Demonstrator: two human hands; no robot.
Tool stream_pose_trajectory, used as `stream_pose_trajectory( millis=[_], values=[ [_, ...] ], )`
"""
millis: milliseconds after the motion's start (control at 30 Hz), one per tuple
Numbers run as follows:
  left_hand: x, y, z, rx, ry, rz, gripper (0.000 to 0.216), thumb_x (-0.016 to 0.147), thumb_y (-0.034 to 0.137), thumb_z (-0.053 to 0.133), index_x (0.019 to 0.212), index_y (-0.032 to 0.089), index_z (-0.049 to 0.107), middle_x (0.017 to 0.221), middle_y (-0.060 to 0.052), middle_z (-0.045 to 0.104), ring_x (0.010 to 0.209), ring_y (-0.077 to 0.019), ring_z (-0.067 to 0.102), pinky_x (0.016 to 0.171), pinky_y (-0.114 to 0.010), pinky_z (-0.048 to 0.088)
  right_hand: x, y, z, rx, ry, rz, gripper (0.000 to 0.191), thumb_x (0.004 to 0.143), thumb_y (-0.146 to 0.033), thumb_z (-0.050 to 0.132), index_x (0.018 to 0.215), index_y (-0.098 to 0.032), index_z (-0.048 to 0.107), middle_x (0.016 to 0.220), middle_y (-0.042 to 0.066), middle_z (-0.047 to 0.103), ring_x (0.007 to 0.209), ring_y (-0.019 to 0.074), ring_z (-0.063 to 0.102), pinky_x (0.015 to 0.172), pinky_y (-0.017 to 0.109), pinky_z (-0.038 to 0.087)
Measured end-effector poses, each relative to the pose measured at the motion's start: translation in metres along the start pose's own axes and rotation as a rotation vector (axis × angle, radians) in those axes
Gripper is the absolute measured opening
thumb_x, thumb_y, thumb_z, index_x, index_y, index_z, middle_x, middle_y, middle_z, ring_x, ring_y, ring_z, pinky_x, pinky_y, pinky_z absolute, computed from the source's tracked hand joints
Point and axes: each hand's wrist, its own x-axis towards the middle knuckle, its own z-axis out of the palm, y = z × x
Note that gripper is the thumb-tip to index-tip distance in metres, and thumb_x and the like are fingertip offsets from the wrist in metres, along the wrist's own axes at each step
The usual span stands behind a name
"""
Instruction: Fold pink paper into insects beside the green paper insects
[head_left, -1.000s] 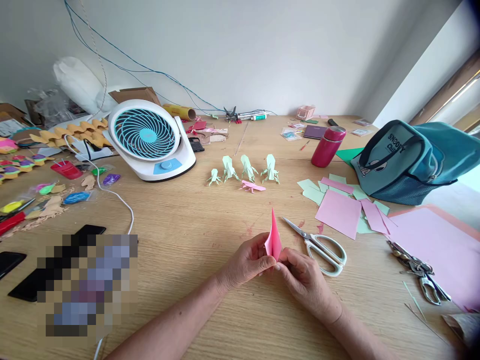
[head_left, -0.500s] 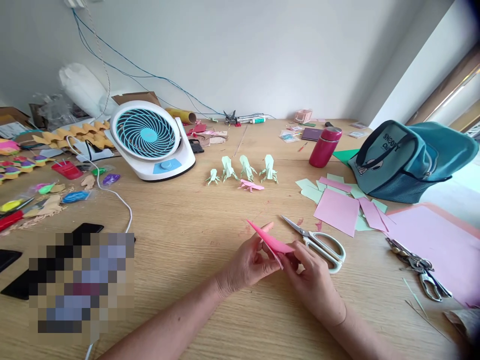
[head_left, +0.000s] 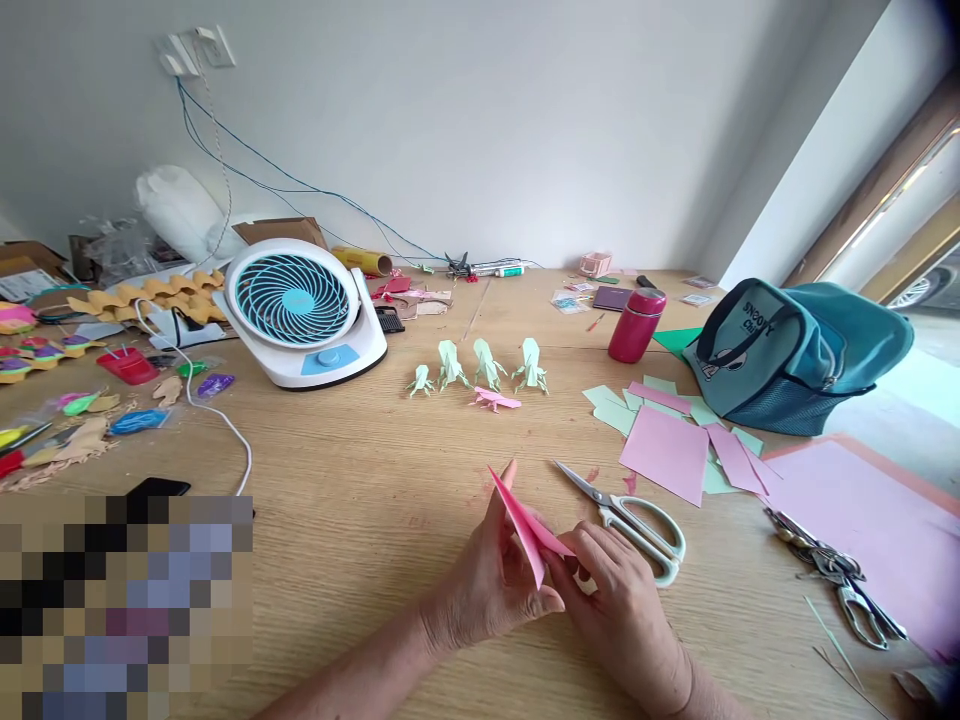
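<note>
A folded piece of pink paper [head_left: 526, 530] is between my hands, its two flaps standing apart in a V. My right hand [head_left: 619, 610] pinches its right corner between thumb and fingers. My left hand [head_left: 480, 580] holds the left side, index finger up behind the paper and thumb stretched out below it. Some of the left fingers are hidden. Scissors [head_left: 637, 525] with pale handles lie just beyond my right hand, blades slightly parted. Farther back stand several pale green folded-paper insects [head_left: 487, 363], with a pink folded-paper insect [head_left: 495, 399] in front of them.
Pink and green paper sheets [head_left: 667, 450] lie to the right, near keys [head_left: 832, 570] and a teal bag [head_left: 795, 350]. A magenta flask [head_left: 636, 326] stands behind. On the left are a white fan [head_left: 300, 310], its cable [head_left: 236, 430] and small craft pieces.
The view has tilted up slightly. The pink paper has turned more upright, and my left thumb has come away from its lower edge.
</note>
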Motion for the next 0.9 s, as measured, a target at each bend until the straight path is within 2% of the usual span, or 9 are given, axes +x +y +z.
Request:
stream_pose_trajectory(
  millis=[133, 300, 400, 467, 633, 733, 900],
  values=[
    [-0.002, -0.006, -0.006, 0.165, 0.067, 0.057, 0.104, 0.078, 0.054, 0.070, 0.154, 0.027, 0.003, 0.113, -0.009, 0.055, 0.099, -0.0240, 0.057, 0.084, -0.036, 0.048, 0.000, 0.006, 0.000, -0.063, 0.062, 0.015, 0.021, 0.091, -0.013, 0.055, 0.074, -0.021, 0.046, 0.063, -0.002, 0.048, 0.057, 0.0143, 0.045, 0.059, 0.028, 0.034],
    [-0.001, -0.003, -0.007, 0.169, 0.163, 0.044, 0.075, 0.090, 0.042, 0.057, 0.151, 0.022, 0.017, 0.113, -0.011, 0.058, 0.096, -0.0226, 0.060, 0.086, -0.036, 0.048, 0.002, 0.008, 0.001, -0.079, 0.083, 0.020, 0.022, 0.091, -0.014, 0.055, 0.074, -0.022, 0.044, 0.062, -0.002, 0.048, 0.056, 0.0145, 0.046, 0.058, 0.028, 0.034],
    [0.000, 0.004, -0.005, 0.238, 0.203, 0.009, 0.064, 0.091, 0.037, 0.056, 0.147, 0.019, 0.030, 0.114, -0.011, 0.061, 0.101, -0.0239, 0.060, 0.093, -0.037, 0.047, 0.003, 0.005, -0.001, -0.041, 0.069, 0.025, 0.018, 0.091, -0.013, 0.053, 0.077, -0.022, 0.047, 0.066, -0.002, 0.050, 0.058, 0.0146, 0.047, 0.057, 0.027, 0.035],
    [0.000, 0.008, -0.005, 0.276, 0.219, -0.011, 0.062, 0.091, 0.035, 0.057, 0.145, 0.018, 0.033, 0.120, -0.013, 0.061, 0.107, -0.0253, 0.059, 0.097, -0.038, 0.044, 0.003, 0.004, -0.002, 0.005, 0.057, 0.044, 0.016, 0.090, -0.011, 0.052, 0.079, -0.022, 0.048, 0.071, 0.000, 0.052, 0.062, 0.0152, 0.049, 0.057, 0.027, 0.038],
    [0.001, 0.008, -0.005, 0.280, 0.259, -0.003, 0.053, 0.089, 0.032, 0.059, 0.138, 0.018, 0.044, 0.136, -0.013, 0.054, 0.121, -0.0276, 0.054, 0.102, -0.037, 0.042, 0.000, 0.008, 0.000, 0.117, 0.040, 0.156, 0.009, 0.092, -0.014, 0.050, 0.087, -0.023, 0.050, 0.080, 0.002, 0.056, 0.069, 0.0170, 0.054, 0.062, 0.028, 0.044],
    [0.001, 0.007, -0.006, 0.242, 0.239, 0.004, 0.047, 0.088, 0.030, 0.060, 0.132, 0.018, 0.050, 0.128, -0.012, 0.060, 0.115, -0.0260, 0.057, 0.098, -0.035, 0.045, -0.002, 0.012, 0.002, 0.137, 0.057, 0.224, 0.013, 0.093, -0.020, 0.052, 0.082, -0.024, 0.046, 0.069, -0.002, 0.051, 0.060, 0.0153, 0.051, 0.057, 0.027, 0.042],
    [0.002, 0.004, -0.009, 0.109, 0.142, -0.047, 0.035, 0.089, 0.033, 0.060, 0.120, 0.017, 0.056, 0.110, -0.010, 0.067, 0.093, -0.0218, 0.063, 0.080, -0.031, 0.050, -0.005, 0.016, 0.005, 0.182, 0.026, 0.321, 0.028, 0.094, -0.031, 0.053, 0.071, -0.024, 0.040, 0.060, -0.004, 0.045, 0.053, 0.0132, 0.042, 0.050, 0.025, 0.035]
  ],
)
